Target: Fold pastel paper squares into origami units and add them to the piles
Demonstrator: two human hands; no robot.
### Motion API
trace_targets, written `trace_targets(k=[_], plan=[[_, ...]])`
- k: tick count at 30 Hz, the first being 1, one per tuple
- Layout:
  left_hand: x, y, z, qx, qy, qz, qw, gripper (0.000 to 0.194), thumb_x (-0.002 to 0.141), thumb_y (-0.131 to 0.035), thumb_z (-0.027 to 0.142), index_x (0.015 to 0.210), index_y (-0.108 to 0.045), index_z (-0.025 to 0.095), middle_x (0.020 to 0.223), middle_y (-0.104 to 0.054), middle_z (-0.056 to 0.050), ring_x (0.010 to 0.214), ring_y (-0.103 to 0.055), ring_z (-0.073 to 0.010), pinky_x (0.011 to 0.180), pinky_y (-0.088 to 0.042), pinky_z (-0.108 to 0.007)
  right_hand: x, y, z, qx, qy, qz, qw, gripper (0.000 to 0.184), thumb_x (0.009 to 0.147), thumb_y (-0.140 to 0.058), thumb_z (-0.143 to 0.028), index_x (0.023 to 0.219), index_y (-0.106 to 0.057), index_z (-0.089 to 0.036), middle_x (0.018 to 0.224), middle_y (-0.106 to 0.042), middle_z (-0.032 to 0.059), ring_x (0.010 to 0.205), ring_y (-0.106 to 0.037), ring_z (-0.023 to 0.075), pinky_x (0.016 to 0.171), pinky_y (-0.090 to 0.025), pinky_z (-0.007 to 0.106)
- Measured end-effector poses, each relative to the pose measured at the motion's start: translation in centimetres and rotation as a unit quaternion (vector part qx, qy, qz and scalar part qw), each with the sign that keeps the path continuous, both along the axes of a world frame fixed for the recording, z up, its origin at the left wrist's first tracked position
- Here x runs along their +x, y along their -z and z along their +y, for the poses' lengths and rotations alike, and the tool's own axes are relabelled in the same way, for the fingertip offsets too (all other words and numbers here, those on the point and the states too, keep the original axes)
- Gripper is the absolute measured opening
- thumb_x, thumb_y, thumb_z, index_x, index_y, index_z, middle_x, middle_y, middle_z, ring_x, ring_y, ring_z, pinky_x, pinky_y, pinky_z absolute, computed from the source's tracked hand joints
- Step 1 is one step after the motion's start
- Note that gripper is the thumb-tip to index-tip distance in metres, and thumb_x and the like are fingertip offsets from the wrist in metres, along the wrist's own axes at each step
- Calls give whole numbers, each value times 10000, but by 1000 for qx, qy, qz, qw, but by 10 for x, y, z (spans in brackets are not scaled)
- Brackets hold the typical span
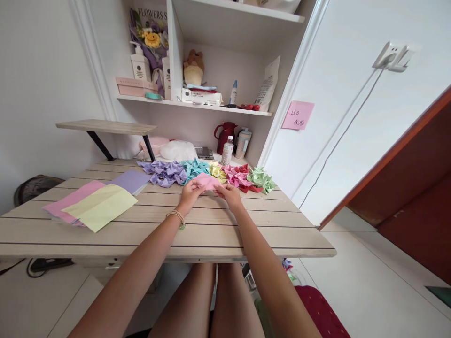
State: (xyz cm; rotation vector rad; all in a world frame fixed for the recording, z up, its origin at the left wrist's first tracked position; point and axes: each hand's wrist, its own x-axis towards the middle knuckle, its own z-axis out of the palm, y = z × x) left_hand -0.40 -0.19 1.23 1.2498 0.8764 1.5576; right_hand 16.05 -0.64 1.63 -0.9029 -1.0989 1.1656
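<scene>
A folded piece of pink paper (pixel 205 181) is held between both hands just above the slatted table. My left hand (pixel 191 193) pinches its left side, and my right hand (pixel 228 192) grips the right side with the fingers closed. Right behind the paper lies a row of folded paper pieces: purple ones (pixel 167 172), blue ones (pixel 195 168), yellow ones (pixel 217 172), pink ones (pixel 237 175) and green ones (pixel 261 179), with some red among them. The finer folds of the held paper are too small to make out.
Loose sheets lie at the left: a yellow sheet (pixel 102 206), a pink sheet (pixel 72 203) and a purple sheet (pixel 130 180). A small raised shelf (pixel 105 126) stands behind them. At the back are a bottle (pixel 227 151), a red jug (pixel 225 136) and a tumbler (pixel 243 143).
</scene>
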Motion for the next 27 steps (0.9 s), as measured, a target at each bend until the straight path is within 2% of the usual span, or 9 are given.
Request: trace_targets(k=[4, 8, 11, 13, 15, 17, 23, 27], plan=[[2, 1, -1, -18, 16, -51, 998, 684, 592, -811, 236, 1164, -438, 194, 854, -723, -48, 696, -685, -160, 747, -546, -329, -1, 0, -1, 2, 28, -19, 999, 440, 518, -832, -416, 827, -617, -188, 669, -671, 11, 596, -653, 174, 614, -566, 318], [6, 1, -3, -45, 31, -71, 996, 861, 567, -831, 178, 1294, -372, 226, 987, -722, -80, 832, -689, -175, 811, -535, -333, -3, 1, -2, 18, 23, -54, 998, 500, 514, -823, -422, 901, -629, -173, 677, -681, 12, 609, -647, 170, 636, -561, 311], [7, 3, -2, -53, 59, -37, 996, 726, 537, -854, 216, 1187, -534, 176, 988, -722, -95, 840, -681, -186, 797, -531, -314, -5, 2, -3, 37, 14, -91, 995, 395, 543, -793, -441, 786, -648, -166, 652, -674, 10, 622, -631, 160, 650, -543, 293], [7, 6, 0, -56, 70, -4, 996, 517, 547, -848, 286, 999, -654, 126, 926, -730, -103, 801, -677, -195, 759, -533, -303, -6, 2, -3, 40, 4, -97, 994, 351, 560, -777, -450, 726, -643, -172, 634, -668, 9, 622, -625, 159, 644, -534, 288], [6, 9, 1, -60, 68, 12, 996, 389, 569, -828, 349, 842, -698, 104, 842, -732, -100, 754, -670, -194, 731, -535, -304, -8, 2, -3, 32, -8, -83, 996, 336, 564, -773, -448, 707, -633, -179, 628, -667, 6, 615, -626, 155, 638, -529, 285], [5, 11, 2, -63, 66, 8, 996, 361, 577, -818, 372, 791, -710, 102, 802, -732, -92, 732, -666, -186, 739, -537, -314, -9, 1, -4, 17, -16, -64, 998, 329, 560, -778, -433, 704, -628, -178, 631, -670, 4, 613, -631, 151, 633, -524, 277], [5, 11, 2, -57, 64, -16, 996, 415, 526, -850, 307, 873, -719, 122, 913, -737, -91, 778, -671, -174, 763, -535, -304, -10, 1, -6, -4, -32, -65, 997, 301, 552, -787, -389, 693, -649, -162, 631, -673, 5, 593, -632, 139, 608, -533, 262], [3, 9, 1, -72, 45, -12, 996, 388, 533, -847, 330, 824, -708, 115, 794, -733, -93, 708, -671, -177, 671, -535, -283, -10, 1, -4, -11, -43, -48, 998, 331, 550, -801, -406, 723, -657, -165, 658, -687, 20, 617, -655, 168, 620, -560, 292]])
